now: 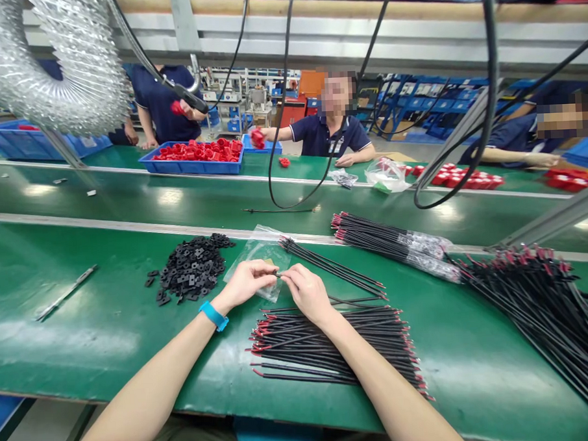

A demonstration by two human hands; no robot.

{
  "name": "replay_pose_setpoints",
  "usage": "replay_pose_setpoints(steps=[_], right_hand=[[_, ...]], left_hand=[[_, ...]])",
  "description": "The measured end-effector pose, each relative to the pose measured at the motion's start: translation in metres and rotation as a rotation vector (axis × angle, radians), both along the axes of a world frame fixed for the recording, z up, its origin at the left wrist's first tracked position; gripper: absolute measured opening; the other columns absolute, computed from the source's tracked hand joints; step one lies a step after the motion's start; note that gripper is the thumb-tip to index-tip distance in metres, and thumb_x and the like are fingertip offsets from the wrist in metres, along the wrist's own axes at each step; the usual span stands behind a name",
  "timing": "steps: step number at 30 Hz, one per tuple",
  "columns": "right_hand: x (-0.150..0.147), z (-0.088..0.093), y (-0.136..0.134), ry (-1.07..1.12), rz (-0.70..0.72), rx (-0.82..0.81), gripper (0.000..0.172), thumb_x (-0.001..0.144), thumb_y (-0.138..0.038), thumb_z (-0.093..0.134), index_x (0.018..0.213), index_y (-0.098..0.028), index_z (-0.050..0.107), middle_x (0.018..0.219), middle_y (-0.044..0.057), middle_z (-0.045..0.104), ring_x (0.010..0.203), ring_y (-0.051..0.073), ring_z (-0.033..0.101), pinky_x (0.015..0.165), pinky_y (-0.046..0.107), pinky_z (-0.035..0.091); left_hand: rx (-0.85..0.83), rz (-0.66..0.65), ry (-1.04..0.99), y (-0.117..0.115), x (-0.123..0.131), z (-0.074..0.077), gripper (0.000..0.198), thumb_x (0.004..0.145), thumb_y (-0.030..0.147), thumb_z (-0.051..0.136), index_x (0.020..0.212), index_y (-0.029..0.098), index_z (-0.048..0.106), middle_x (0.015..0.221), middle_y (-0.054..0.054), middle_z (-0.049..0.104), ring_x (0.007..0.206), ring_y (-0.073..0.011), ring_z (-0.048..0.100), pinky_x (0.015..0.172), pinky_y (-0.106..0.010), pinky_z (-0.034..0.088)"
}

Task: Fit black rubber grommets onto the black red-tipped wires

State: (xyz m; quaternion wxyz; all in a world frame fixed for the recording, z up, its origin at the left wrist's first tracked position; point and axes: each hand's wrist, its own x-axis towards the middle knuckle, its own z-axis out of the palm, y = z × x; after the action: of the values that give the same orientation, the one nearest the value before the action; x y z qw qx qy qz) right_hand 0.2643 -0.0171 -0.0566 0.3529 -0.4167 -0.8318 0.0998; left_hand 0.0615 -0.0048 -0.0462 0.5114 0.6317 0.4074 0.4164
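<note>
My left hand [248,282] and my right hand [307,294] meet fingertip to fingertip above the green bench, both pinched closed. A short dark cable end [277,274] shows between them, held by the right fingers. What the left fingers pinch is mostly hidden. Left of my hands lies a heap of small black plastic pieces with holes [193,267]. Under and beyond the hands is a clear plastic bag [256,245]. Below my right forearm, many black cables with red ends [319,340] lie side by side. A few similar cables [335,267] lie beyond my right hand.
Bundles of wrapped cables [397,245] and a large loose cable pile [535,294] occupy the right. A pen-like tool [67,293] lies at left. Across the bench, co-workers handle red parts beside a blue bin [194,166]. A black cable loop [272,176] hangs overhead.
</note>
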Motion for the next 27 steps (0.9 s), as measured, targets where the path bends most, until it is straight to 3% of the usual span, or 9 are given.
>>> replay_pose_setpoints(steps=[9,16,27], right_hand=[[-0.003,0.01,0.001,0.328,0.065,-0.269,0.028,0.095,-0.033,0.051,0.077,-0.019,0.068,0.075,0.004,0.062,0.072,0.016,0.059,0.071,0.028,0.047],[-0.007,0.003,-0.002,0.357,0.046,-0.219,0.024,0.093,-0.028,0.054,0.078,-0.019,0.07,0.075,0.003,0.061,0.072,0.016,0.059,0.069,0.027,0.045],[-0.008,0.002,-0.001,0.357,0.061,-0.276,0.022,0.092,-0.027,0.056,0.079,-0.018,0.072,0.075,0.003,0.064,0.07,0.015,0.059,0.069,0.026,0.046]], left_hand=[[0.221,0.024,0.074,-0.012,0.009,0.011,0.018,0.075,0.03,0.075,0.086,0.016,0.076,0.079,-0.006,0.065,0.073,-0.0149,0.06,0.066,-0.024,0.049],[0.058,0.061,-0.023,-0.015,0.017,0.001,0.026,0.072,0.034,0.076,0.085,0.012,0.073,0.073,-0.003,0.063,0.058,-0.0123,0.061,0.056,-0.023,0.052],[0.054,0.023,-0.02,-0.01,0.013,-0.004,0.028,0.074,0.036,0.075,0.089,0.012,0.074,0.076,-0.004,0.064,0.059,-0.0133,0.064,0.058,-0.024,0.055]])
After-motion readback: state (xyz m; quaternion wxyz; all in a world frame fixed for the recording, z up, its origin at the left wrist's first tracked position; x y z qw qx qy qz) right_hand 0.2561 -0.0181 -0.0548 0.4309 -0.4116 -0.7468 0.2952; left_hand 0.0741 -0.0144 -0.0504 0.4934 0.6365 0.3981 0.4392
